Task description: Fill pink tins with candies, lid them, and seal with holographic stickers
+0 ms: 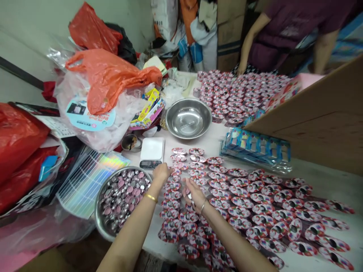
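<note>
My left hand (161,173), with a gold bracelet at the wrist, is closed at the left edge of the rows of oval printed packs (238,211). Its fingertips are at one of the packs, and what they pinch is too small to make out. Close by on the right, my right hand (195,193) is curled palm up around a few small round silvery pieces (190,196). Many packs show a dark round spot in the middle. A steel bowl (98,215) left of my forearm holds many small round pink and silver pieces (124,196).
Beyond my hands are a white scale (152,149), a steel basin (188,132) and a cup (131,142). Blue packets (256,145) lie beside a cardboard box (317,128). Plastic bags (113,79) crowd the left. Another person (300,34) reaches over more packs at the back.
</note>
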Demonstrator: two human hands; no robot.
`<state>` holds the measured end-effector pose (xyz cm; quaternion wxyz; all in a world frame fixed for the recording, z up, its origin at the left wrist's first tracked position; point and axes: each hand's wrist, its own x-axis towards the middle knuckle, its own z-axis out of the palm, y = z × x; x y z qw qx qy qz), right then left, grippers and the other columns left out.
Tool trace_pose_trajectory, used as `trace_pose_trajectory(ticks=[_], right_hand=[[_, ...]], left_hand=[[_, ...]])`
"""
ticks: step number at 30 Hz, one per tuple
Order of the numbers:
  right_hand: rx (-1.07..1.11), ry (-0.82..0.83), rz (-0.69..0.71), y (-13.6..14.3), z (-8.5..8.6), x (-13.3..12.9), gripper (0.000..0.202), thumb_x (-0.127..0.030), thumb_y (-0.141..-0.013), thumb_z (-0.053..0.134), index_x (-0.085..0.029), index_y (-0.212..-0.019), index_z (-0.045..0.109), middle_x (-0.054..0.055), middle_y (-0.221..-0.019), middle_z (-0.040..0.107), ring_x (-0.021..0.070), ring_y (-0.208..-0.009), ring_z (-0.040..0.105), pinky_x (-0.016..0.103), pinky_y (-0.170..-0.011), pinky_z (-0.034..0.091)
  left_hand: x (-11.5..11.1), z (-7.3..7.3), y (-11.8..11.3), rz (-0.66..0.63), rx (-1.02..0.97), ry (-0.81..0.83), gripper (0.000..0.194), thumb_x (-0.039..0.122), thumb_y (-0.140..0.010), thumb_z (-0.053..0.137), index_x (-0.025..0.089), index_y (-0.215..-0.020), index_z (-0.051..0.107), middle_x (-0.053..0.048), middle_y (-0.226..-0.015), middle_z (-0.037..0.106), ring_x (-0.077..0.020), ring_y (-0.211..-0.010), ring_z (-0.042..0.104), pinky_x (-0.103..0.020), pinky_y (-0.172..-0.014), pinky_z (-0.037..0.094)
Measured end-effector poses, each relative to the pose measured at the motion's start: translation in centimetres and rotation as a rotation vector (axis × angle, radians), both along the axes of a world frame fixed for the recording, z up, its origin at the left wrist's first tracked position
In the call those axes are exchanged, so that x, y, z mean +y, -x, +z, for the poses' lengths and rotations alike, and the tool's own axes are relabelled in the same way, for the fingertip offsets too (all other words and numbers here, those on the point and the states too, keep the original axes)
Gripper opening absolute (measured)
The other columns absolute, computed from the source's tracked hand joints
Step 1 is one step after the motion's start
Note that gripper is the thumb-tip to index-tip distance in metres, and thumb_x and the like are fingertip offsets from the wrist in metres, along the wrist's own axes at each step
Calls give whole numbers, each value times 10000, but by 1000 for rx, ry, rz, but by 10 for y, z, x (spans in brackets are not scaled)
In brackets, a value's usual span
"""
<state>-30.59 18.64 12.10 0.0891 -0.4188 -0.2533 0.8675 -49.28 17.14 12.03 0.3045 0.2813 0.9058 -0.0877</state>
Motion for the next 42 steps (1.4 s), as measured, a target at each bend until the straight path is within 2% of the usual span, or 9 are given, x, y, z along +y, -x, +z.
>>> trace_pose_trajectory(ticks=[5, 8, 10, 12, 14, 17, 22, 34, 42], right_hand=[[-64, -142, -26, 7, -15, -3, 843, -853, -590, 563, -194, -1114, 533, -95, -398, 487, 60, -247, 261, 174, -286, 182], [-78, -207, -114, 10, -27, 2, 848, -857, -534, 603, -213, -1085, 590, -24, -532, 606, 113, -373, 484, 212, -362, 344], [-68, -264, -183, 12, -30, 5, 783, -807, -476, 693, -215, -986, 649, 61, -801, 703, 193, -713, 666, 270, -575, 504], [-53, -273, -197, 14, -28, 5, 725, -746, -453, 759, -210, -934, 677, 90, -978, 701, 237, -964, 652, 302, -753, 523], [-64, -151, -134, 12, -21, 2, 638, -721, -521, 749, -201, -883, 675, 70, -827, 694, 214, -812, 660, 294, -643, 520], [-60, 253, -13, 1, -8, -6, 510, -682, -724, 629, -178, -661, 581, -21, -472, 506, 83, -369, 418, 196, -343, 297], [32, 555, -93, -24, -4, -16, 294, -356, -846, 631, -143, -662, 549, -5, -539, 556, 43, -401, 439, 124, -348, 250], [-38, 397, -65, -22, 1, -23, 340, -482, -796, 671, -163, -742, 566, -54, -518, 474, 49, -387, 390, 144, -339, 195], [-21, 377, -139, -15, 6, -5, 427, -581, -836, 584, -173, -716, 550, -71, -429, 363, 74, -403, 404, 148, -367, 221]], left_hand=[[-24, 2, -28, -50, -3, -462, 384, 332, -867, 481, 143, -1181, 595, -155, -1074, 668, -263, -1009, 627, -390, -898, 455], [-41, -15, -55, -78, -354, -816, 272, 402, -815, 548, 211, -940, 696, -90, -1006, 676, -239, -994, 599, -352, -914, 458], [-50, -26, -72, -43, -572, -892, 297, 452, -806, 561, 193, -727, 682, -75, -844, 660, -223, -883, 596, -325, -847, 475], [-57, -29, -84, 4, -688, -948, 326, 489, -777, 606, 180, -681, 648, -63, -801, 642, -209, -835, 586, -310, -810, 476], [-61, -23, -89, 89, -710, -978, 336, 504, -749, 638, 176, -686, 611, -44, -756, 626, -192, -776, 581, -292, -746, 477], [-63, -1, -77, 265, -523, -914, 290, 454, -772, 595, 176, -694, 568, -10, -654, 584, -158, -644, 558, -251, -625, 444], [-57, 6, -25, 226, -17, -435, 121, 263, -823, 539, 164, -867, 592, -36, -773, 651, -155, -765, 616, -233, -693, 434], [-29, -15, -16, 27, -84, -73, 287, 397, -740, 672, 147, -880, 692, -179, -1020, 709, -271, -981, 667, -287, -752, 470], [-27, 16, -29, -68, -70, -109, 360, 398, -825, 606, 136, -1068, 651, -171, -1082, 677, -270, -1039, 635, -313, -846, 462]])
